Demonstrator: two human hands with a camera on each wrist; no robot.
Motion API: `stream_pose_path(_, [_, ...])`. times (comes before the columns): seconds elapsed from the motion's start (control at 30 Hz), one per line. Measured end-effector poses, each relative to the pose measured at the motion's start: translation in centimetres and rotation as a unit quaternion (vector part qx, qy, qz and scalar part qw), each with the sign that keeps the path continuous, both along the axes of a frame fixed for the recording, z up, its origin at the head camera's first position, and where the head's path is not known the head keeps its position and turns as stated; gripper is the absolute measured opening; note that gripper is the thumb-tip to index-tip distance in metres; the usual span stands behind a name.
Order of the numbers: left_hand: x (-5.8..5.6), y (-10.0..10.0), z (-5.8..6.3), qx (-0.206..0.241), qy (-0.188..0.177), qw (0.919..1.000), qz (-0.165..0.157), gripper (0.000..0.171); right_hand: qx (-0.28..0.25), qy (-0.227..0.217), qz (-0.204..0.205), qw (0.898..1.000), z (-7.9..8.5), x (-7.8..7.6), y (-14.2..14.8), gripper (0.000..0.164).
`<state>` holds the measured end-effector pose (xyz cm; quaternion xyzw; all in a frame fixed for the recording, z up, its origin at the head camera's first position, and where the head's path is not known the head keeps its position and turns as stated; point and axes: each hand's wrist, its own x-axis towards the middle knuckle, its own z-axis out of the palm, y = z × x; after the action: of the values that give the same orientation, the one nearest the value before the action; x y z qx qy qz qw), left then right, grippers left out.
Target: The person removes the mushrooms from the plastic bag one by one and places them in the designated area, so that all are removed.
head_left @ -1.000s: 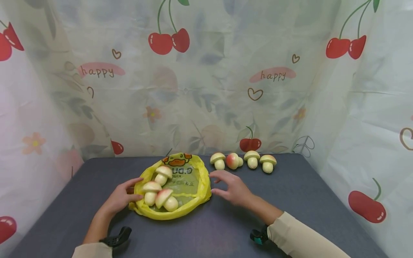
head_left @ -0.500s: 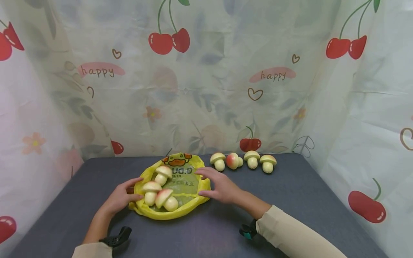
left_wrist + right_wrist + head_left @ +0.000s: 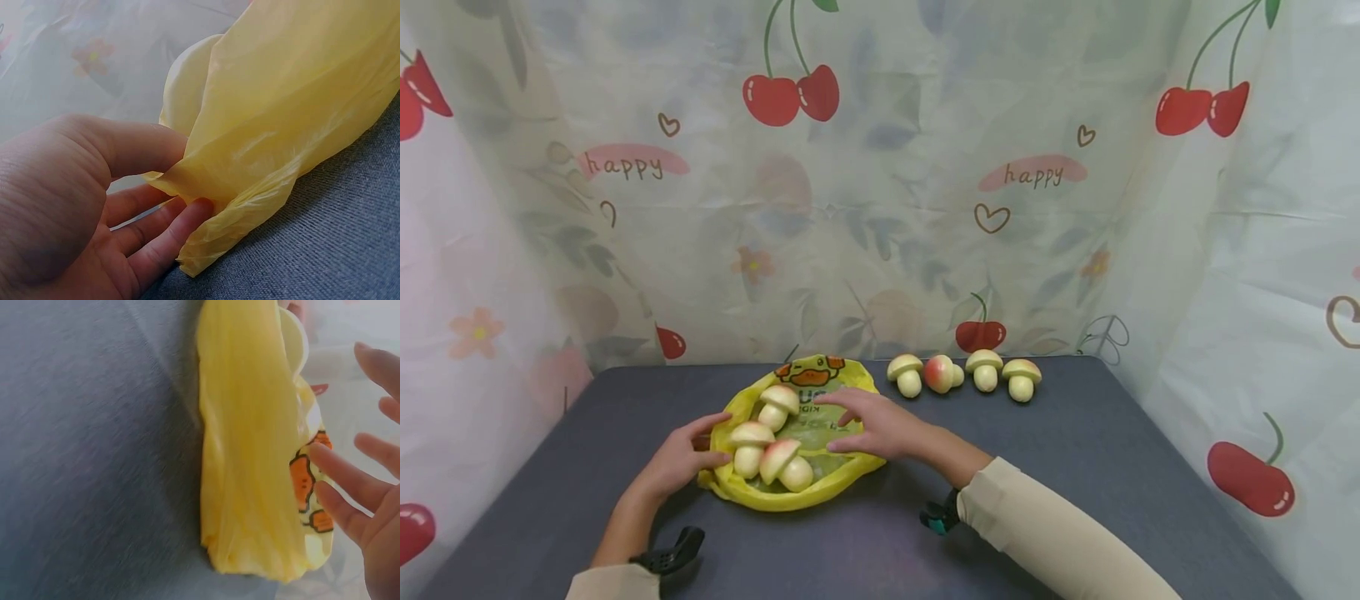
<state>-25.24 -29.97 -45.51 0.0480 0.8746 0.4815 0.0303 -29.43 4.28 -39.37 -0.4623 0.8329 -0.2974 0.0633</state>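
A yellow plastic bag (image 3: 782, 502) with a duck print lies with its mouth open on the table, left of the middle. Three toy mushrooms (image 3: 793, 473) sit in its left part. My left hand (image 3: 679, 457) pinches the bag's left rim; in the left wrist view the thumb and fingers have the yellow plastic (image 3: 269, 131) between them. Over the bag's right side hovers my right hand (image 3: 883, 423), its fingers spread and holding nothing. The right wrist view has these fingers (image 3: 353, 475) beside the bag's far edge, near the duck print (image 3: 301, 481).
Several more toy mushrooms (image 3: 985, 372) stand or lie in a row along the back edge of the dark table (image 3: 1037, 500). A curtain (image 3: 880, 167) printed with cherries hangs behind and on both sides.
My right hand has moved left, from beside the bag's right rim to over its opening. The left hand, the bag and the mushrooms have stayed put.
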Motion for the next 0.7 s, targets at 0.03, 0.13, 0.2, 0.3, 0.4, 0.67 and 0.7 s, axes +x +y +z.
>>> stream_pose_path(0.03, [0.0, 0.0, 0.0, 0.000, -0.001, 1.0000, -0.001, 0.074, 0.000, -0.012, 0.001, 1.000, 0.1, -0.1, -0.3, 0.065])
stream_pose_path(0.13, [-0.1, -0.1, -0.1, 0.005, -0.002, 1.0000, -0.003, 0.075, 0.004, -0.034, 0.008, 0.999, 0.3, -0.2, -1.3, 0.064])
stream_pose_path(0.2, [-0.1, -0.2, -0.1, 0.009, -0.001, 0.9999, -0.006, 0.075, 0.004, -0.042, 0.015, 0.999, 0.4, -0.3, -1.9, 0.064])
stream_pose_path(0.3, [-0.2, -0.2, -0.1, 0.012, 0.002, 0.9999, -0.008, 0.075, 0.008, -0.057, 0.025, 0.998, 0.4, -0.4, -2.7, 0.064])
stream_pose_path(0.4, [-0.2, -0.2, -0.1, 0.009, 0.002, 0.9999, -0.007, 0.076, 0.015, -0.073, 0.030, 0.997, 0.2, -0.4, -3.3, 0.066])
stream_pose_path(0.67, [-0.2, -0.1, -0.1, 0.001, 0.000, 1.0000, 0.000, 0.075, 0.041, -0.069, 0.050, 0.996, -0.9, -0.2, -4.7, 0.066])
stream_pose_path(0.7, [-0.2, -0.1, -0.1, 0.001, 0.000, 1.0000, 0.000, 0.075, 0.045, -0.066, 0.052, 0.995, -1.0, -0.2, -4.8, 0.066])
